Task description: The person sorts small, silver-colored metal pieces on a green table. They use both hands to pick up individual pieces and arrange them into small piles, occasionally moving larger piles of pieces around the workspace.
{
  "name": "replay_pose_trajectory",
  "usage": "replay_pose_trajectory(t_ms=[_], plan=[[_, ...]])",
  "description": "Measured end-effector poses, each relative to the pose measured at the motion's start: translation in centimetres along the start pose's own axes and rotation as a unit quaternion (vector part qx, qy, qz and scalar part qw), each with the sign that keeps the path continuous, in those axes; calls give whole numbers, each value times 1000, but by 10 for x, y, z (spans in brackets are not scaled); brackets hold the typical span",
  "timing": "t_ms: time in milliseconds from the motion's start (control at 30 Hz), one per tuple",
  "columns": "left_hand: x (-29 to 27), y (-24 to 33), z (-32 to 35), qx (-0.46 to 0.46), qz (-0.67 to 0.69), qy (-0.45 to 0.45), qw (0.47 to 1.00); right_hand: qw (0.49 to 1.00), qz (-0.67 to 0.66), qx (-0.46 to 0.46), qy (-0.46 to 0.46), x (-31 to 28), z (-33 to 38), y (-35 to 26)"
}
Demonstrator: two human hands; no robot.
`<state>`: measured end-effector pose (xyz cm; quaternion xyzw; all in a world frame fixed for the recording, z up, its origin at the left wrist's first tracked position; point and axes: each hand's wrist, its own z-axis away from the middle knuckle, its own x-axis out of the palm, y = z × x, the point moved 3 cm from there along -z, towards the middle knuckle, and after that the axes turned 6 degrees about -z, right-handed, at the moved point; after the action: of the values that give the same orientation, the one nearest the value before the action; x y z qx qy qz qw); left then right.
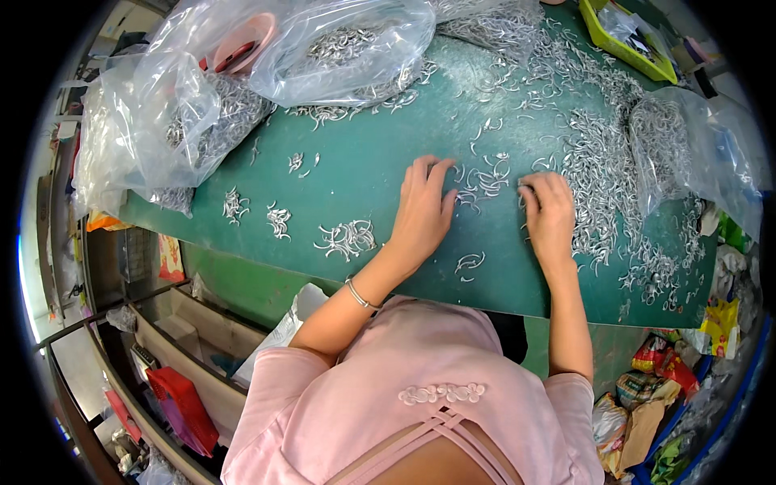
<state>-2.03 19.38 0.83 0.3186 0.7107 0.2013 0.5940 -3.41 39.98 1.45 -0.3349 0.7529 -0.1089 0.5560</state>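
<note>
Small silvery curved metal pieces [485,178] lie in a loose group on the green tabletop between my hands. My left hand [424,206] rests at the left side of this group, palm down, with its fingers bent and a gap between thumb and index finger. At the group's right side, my right hand [551,212] has its fingers curled and the thumb close to the index fingertip. What lies under those fingertips is hidden. Right beside it spreads a large heap of the same metal pieces [602,186]. A few loose pieces [469,263] are close to my body.
Small piles [346,238] of pieces sit left on the green table [323,153]. Clear plastic bags of pieces [339,61] stand along the back, with a pink bowl [246,44]. Another bag [663,145] and a yellow-green basket [626,40] are at the right. Drawers [186,347] are lower left.
</note>
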Motion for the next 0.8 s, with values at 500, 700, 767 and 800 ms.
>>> replay_pose_trajectory(t_ms=[500, 700, 767, 800], plan=[[28, 9, 0, 39, -96, -12, 995, 998, 43, 9, -48, -16, 21, 20], [33, 7, -5, 41, -105, 28, 993, 999, -46, 16, 8, -17, 14, 37], [32, 8, -10, 35, -89, 31, 995, 995, -81, 17, 51, -15, 12, 45], [31, 9, -9, 29, -82, 31, 996, 993, -94, 8, 77, -16, 12, 46]])
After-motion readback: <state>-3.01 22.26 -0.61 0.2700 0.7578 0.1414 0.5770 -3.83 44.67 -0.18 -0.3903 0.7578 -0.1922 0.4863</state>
